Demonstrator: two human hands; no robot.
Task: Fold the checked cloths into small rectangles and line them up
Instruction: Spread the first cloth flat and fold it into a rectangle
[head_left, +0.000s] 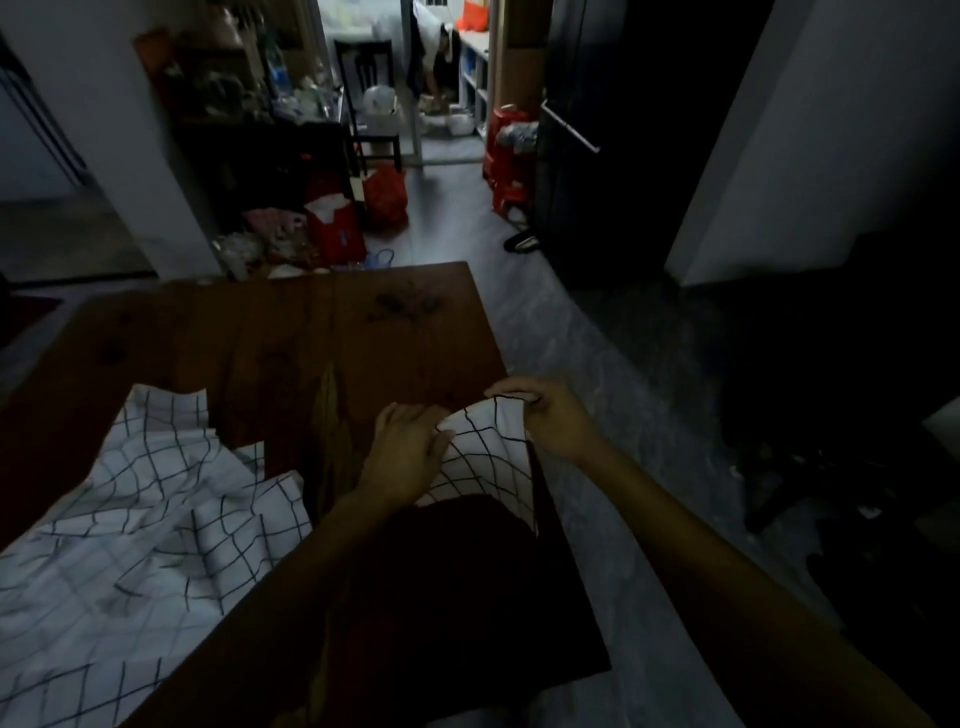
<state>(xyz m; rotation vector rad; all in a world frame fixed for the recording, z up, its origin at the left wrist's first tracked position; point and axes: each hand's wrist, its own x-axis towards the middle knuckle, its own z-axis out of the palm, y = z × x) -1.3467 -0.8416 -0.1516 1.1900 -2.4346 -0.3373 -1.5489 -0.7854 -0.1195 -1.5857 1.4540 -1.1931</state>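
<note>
down in the head view, both hands work at the right edge of a dark wooden table (291, 332). the left hand (408, 447) lies palm-down, its fingers loosely together and laid along the left border of a small checked cloth (485, 452), pressing it; whether the thumb is tucked under the fabric cannot be told. the right hand (545, 415) has its fingers curled and clamped on the cloth's far right corner, lifting that corner just above the table edge, so the white fabric with dark grid lines sags between the two sets of fingers and drops toward the person's dark lap. well to the left of the left hand's fingers, a heap of unfolded checked cloths (145, 519) lies rumpled across the near left part of the table, one corner standing up at its far side. beyond the fingertips the bare wood shows dark stains near the far edge. past the table, on the grey floor, sit a red bag (385, 193) and a red box (335, 226), and a dark chair (370, 98) stands in the lit doorway, where another person bends over.
</note>
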